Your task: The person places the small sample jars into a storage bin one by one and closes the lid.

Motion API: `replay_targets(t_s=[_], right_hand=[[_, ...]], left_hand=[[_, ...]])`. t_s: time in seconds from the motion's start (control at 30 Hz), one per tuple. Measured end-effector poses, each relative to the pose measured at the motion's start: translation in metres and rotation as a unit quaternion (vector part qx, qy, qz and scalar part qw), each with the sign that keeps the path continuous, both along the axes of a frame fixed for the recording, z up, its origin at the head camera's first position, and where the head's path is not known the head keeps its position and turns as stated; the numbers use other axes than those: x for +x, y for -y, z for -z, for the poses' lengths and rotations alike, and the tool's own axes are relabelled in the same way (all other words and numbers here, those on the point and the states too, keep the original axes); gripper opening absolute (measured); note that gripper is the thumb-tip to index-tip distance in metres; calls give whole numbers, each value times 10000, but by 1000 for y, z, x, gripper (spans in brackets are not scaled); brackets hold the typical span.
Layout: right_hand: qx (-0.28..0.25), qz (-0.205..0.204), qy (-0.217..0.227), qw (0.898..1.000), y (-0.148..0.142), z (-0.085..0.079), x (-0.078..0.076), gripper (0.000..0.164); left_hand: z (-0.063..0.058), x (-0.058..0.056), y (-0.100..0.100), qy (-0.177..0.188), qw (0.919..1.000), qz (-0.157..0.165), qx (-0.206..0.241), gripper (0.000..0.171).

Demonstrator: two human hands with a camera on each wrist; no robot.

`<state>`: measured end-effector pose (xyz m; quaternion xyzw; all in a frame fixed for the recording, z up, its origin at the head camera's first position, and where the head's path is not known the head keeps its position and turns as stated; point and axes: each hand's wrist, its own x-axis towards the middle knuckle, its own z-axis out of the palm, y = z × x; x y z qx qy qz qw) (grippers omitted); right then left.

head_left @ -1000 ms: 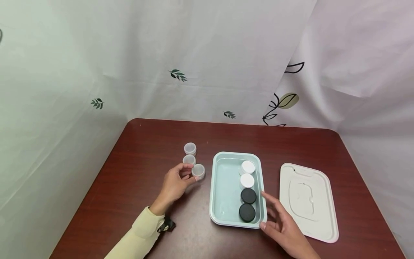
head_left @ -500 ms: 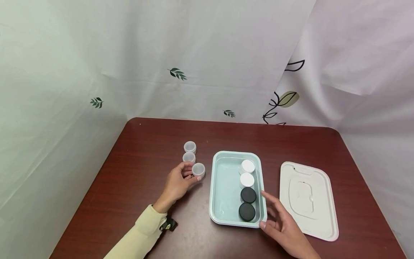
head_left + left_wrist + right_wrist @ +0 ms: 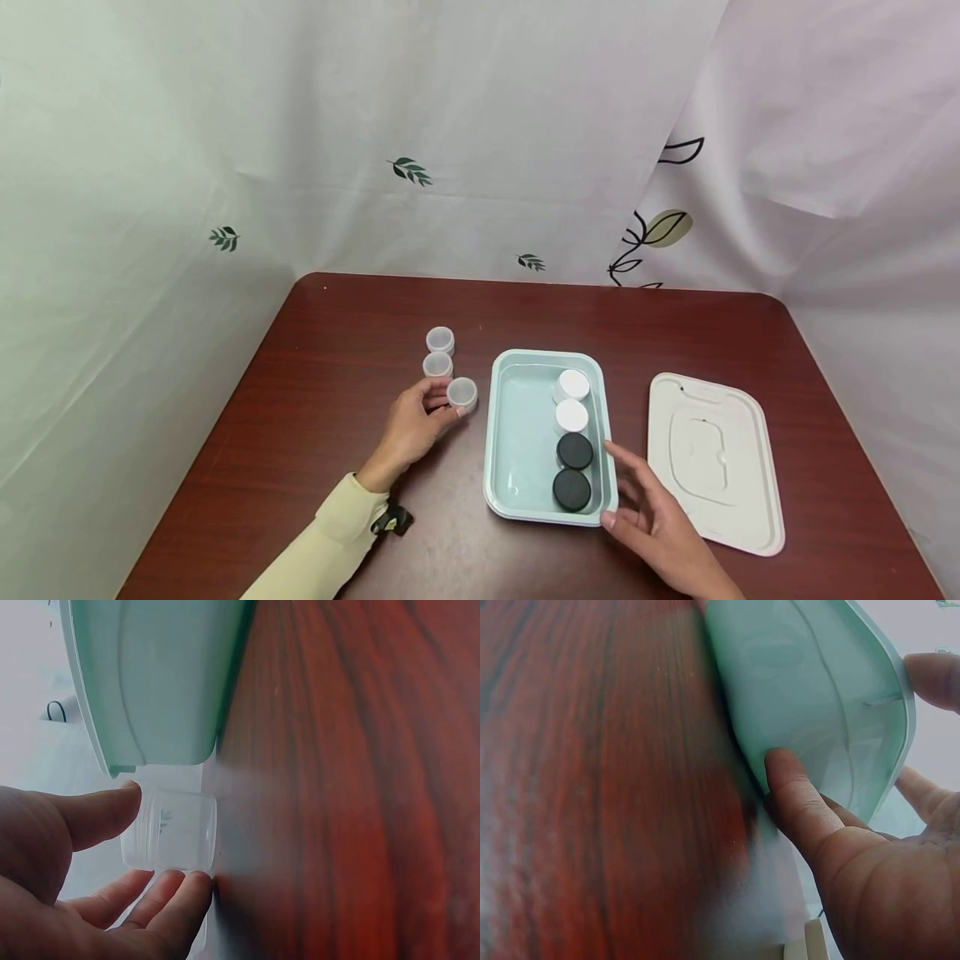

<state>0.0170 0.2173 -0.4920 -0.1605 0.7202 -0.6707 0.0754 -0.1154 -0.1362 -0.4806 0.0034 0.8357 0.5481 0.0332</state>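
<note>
In the head view my left hand has its thumb and fingers around a small clear lidded jar. Its thumb lies at the lid and several fingertips touch the opposite side, as the left wrist view shows. The jar stands upright on the table, with two similar jars behind it. My right hand is at the right side of a light blue-green tub, its extended fingers touching the rim and wall. Inside the tub, along its right side, stand two white-lidded jars and two black-lidded jars.
A white tub lid lies flat on the dark red wooden table, right of the tub. White cloth with leaf prints hangs behind and beside the table. A strip of table separates the clear jars from the tub.
My left fingers have closed in around the nearest clear jar, which has shifted very slightly to the right. The right hand and the tub keep their places.
</note>
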Motion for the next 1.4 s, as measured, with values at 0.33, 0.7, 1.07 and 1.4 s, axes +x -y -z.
replay_targets(t_s=[0.33, 0.7, 1.07, 1.4], right_hand=[[-16, -54, 40, 10000, -1, -1, 0, 77], [111, 94, 247, 9996, -1, -1, 0, 77], [57, 10, 121, 9999, -1, -3, -1, 77], [62, 8, 160, 9999, -2, 0, -1, 78]], left_hand=[[-6, 3, 2, 14, 9999, 41, 131, 45], [-39, -2, 4, -57, 9989, 193, 424, 48], [-69, -10, -27, -78, 9972, 677, 310, 43], [-73, -22, -57, -89, 9928, 1160, -282, 44]])
